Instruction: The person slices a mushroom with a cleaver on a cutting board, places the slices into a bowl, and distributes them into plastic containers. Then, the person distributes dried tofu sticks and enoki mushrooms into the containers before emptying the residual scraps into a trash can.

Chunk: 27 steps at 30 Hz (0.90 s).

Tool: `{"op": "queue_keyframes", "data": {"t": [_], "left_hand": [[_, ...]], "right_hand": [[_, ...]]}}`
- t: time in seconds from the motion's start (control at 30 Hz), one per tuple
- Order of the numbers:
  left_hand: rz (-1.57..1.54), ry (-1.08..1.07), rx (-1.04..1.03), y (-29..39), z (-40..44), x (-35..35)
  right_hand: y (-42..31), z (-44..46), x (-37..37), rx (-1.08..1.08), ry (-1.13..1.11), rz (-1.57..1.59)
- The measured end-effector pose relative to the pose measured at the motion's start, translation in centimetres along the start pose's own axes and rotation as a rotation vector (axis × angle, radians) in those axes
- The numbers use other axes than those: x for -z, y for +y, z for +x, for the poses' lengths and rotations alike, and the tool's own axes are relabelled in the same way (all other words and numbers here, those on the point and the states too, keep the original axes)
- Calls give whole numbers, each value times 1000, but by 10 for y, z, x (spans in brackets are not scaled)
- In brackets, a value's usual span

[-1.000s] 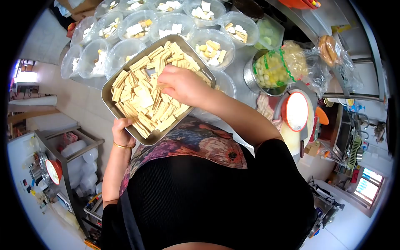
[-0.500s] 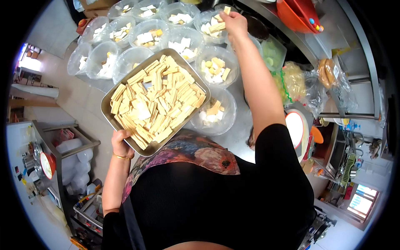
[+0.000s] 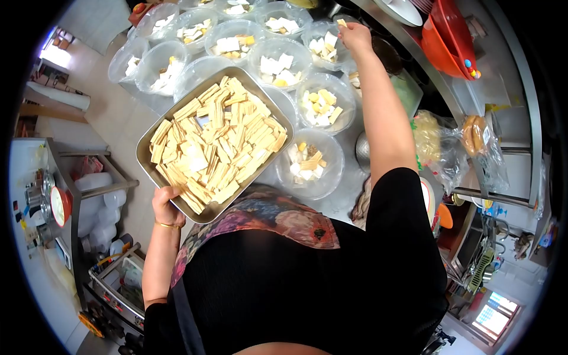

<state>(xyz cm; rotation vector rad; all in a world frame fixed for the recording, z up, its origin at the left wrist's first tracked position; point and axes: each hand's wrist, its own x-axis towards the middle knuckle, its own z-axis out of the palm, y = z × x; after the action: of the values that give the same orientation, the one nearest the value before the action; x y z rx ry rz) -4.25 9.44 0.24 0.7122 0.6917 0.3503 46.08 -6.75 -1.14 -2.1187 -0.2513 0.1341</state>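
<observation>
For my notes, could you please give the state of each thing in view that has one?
Rectangular silvery metal tray: uncovered, well filled
Pale-yellow ridged strips: loose, heaped in the tray
Left hand: gripping the tray's edge
Right hand: pinching a pale-yellow piece
Round clear plastic bowls: uncovered, partly filled where visible
Clear plastic bag around brown items: closure unclear

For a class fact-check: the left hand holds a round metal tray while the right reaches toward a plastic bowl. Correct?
Not round: the head view shows a rectangular metal tray, held by the left hand while the right hand reaches toward a plastic bowl.
</observation>
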Motion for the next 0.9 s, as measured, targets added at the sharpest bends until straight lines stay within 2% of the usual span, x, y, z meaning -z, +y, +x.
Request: {"op": "queue_keyframes", "data": {"t": [0.07, 0.1, 0.17, 0.23, 0.27, 0.33, 0.4, 0.47, 0.57, 0.7, 0.8, 0.9], "left_hand": [[-11, 6, -19, -1, 0, 2], [50, 81, 5, 0, -1, 7], [3, 67, 25, 1, -1, 5], [-14, -58, -9, 1, 1, 4], [1, -58, -20, 3, 0, -1], [13, -70, 1, 7, -1, -7], [22, -90, 13, 8, -1, -6], [11, -87, -6, 8, 0, -7], [21, -115, -13, 10, -1, -8], [34, -124, 21, 9, -2, -6], [18, -147, 18, 8, -1, -6], [0, -104, -6, 5, -1, -6]], "right_hand": [[3, 0, 0, 27, -44, -85], [16, 16, -2, 86, -113, -261], [14, 12, -6, 108, -127, -197], [-32, -30, -9, 46, -150, -67], [-51, -56, -12, 93, -215, 57], [-70, -99, -19, 172, -447, 92], [-69, -141, -36, 654, -533, -108], [-100, -195, -33, 586, -688, -464], [-94, -215, -42, 689, -616, -689], [-81, -214, -45, 691, -586, -667], [-82, -214, -39, 698, -664, -577], [-82, -217, -42, 802, -681, -610]]}}
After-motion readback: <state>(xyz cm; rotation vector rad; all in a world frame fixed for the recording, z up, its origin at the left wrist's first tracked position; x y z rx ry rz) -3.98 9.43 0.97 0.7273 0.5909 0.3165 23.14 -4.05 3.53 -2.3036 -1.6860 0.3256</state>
